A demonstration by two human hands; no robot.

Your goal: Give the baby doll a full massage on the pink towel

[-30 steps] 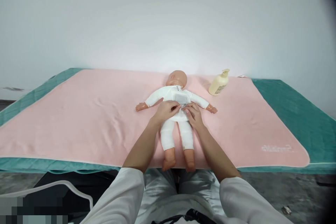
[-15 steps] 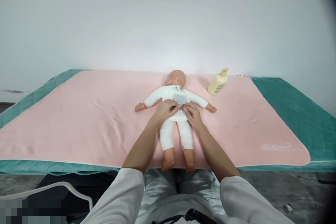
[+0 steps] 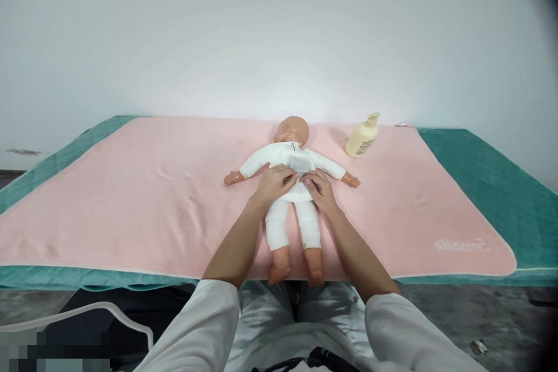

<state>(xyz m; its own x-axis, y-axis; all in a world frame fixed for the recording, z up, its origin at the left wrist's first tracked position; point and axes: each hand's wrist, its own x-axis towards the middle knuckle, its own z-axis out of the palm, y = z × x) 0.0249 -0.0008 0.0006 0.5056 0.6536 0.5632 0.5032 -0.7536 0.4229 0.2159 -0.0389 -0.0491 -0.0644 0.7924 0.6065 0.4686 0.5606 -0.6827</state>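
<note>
Landmark for all places: the doll.
Wall [image 3: 279, 35]: pale, plain, beyond the doll's head.
Green cover [image 3: 492, 186]: quilted, showing past the pink mat on either side of the doll and along the near edge.
Pink mat [image 3: 383, 209]: beneath the doll, rumpled to its left; pale reversed-looking lettering far to its right.
Floor [image 3: 453, 319]: mottled grey, below and nearer than the doll.
Doll [image 3: 299, 192]: white-clad, lying limbs spread, head toward the wall, feet at the mat's near edge.
White tube [image 3: 98, 306]: bent, below and left of the doll.
Pump bottle [image 3: 361, 140]: pale yellow, standing right of the doll's head, apart from both hands.
Left hand [image 3: 278, 182], right hand [image 3: 321, 189]: at the doll's torso, partly covering it; fingers bent and drawn close, tips nearly meeting. Whether they pinch anything cannot be told.
Grey panel [image 3: 300, 164]: rectangular, on the doll's torso just above the fingertips.
</note>
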